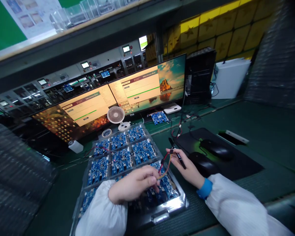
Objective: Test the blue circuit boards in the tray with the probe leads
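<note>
My left hand is over the front of a clear plastic tray filled with blue circuit boards. Its thumb and fingers pinch the lower end of a thin cable with red and yellow wires. To its right, my right hand grips the black connector at the cable's upper end between thumb and finger. A slim black pen-like tool runs along the same hand; whether it is gripped too, I cannot tell. The boards under my left hand are partly hidden.
Two monitors stand behind the tray, with a small white fan and a roll of tape before them. Another board lies at the back. Two black mice sit on a dark mat at right.
</note>
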The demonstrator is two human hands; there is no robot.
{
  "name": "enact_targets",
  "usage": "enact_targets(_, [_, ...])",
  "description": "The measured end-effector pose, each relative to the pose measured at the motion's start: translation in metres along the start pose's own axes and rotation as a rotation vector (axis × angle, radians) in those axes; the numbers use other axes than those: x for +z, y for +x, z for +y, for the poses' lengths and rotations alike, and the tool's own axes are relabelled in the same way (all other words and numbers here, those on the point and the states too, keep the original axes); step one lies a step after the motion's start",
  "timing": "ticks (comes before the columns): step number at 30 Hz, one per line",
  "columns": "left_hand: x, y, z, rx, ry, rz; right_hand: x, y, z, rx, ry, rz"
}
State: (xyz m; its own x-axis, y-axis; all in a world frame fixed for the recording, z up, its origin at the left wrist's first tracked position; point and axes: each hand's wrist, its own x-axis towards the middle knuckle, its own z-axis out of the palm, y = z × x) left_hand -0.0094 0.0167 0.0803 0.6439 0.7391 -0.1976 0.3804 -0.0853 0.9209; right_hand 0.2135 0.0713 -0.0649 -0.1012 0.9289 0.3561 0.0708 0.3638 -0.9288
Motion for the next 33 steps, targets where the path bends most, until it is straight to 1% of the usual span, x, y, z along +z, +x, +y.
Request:
enact_targets(1, [0.001, -0.003, 0.004, 0.008, 0.063, -0.071, 0.0, 0.0, -0.001, 0.002, -0.001, -0.001])
enact_targets(2, [0.003, -0.004, 0.006, 0.006, 0.133, -0.105, 0.0, 0.0, -0.001, 0.004, 0.0, -0.001])
enact_targets(3, [0.005, -0.005, 0.006, -0.007, 0.201, -0.111, 0.0, 0.0, -0.001, 0.005, 0.002, 0.002])
enact_targets(4, [0.007, -0.004, 0.006, -0.033, 0.262, -0.089, 0.001, 0.001, -0.001, 0.006, 0.005, 0.007])
enact_targets(6, [0.009, -0.003, 0.003, -0.11, 0.378, -0.006, 0.001, 0.001, 0.001, 0.013, 0.014, 0.021])
enact_targets(9, [0.004, -0.002, -0.003, -0.207, 0.489, 0.111, 0.002, 0.0, 0.006, 0.025, 0.02, 0.059])
enact_targets(10, [0.001, -0.003, -0.004, -0.208, 0.495, 0.126, 0.002, 0.0, 0.008, 0.026, 0.017, 0.079])
enact_targets(13, [-0.009, -0.006, -0.007, -0.168, 0.448, 0.121, 0.001, -0.001, 0.008, 0.002, -0.014, 0.153])
enact_targets(16, [-0.011, -0.007, -0.01, -0.126, 0.403, 0.102, -0.001, -0.004, 0.002, -0.069, -0.075, 0.194])
enact_targets(21, [-0.005, -0.003, -0.018, -0.1, 0.404, -0.001, -0.002, -0.009, -0.007, -0.211, -0.215, 0.103])
enact_targets(25, [-0.004, -0.002, -0.023, -0.108, 0.495, 0.037, -0.003, -0.009, -0.008, -0.276, -0.301, 0.105])
enact_targets(27, [-0.004, -0.001, -0.023, -0.101, 0.515, 0.034, -0.003, -0.008, -0.009, -0.296, -0.328, 0.061])
enact_targets(30, [-0.002, 0.0, -0.021, -0.086, 0.506, 0.02, -0.004, -0.006, -0.012, -0.314, -0.346, -0.02])
enact_targets(33, [-0.002, 0.0, -0.022, -0.116, 0.469, 0.058, -0.004, -0.005, -0.011, -0.306, -0.353, -0.018])
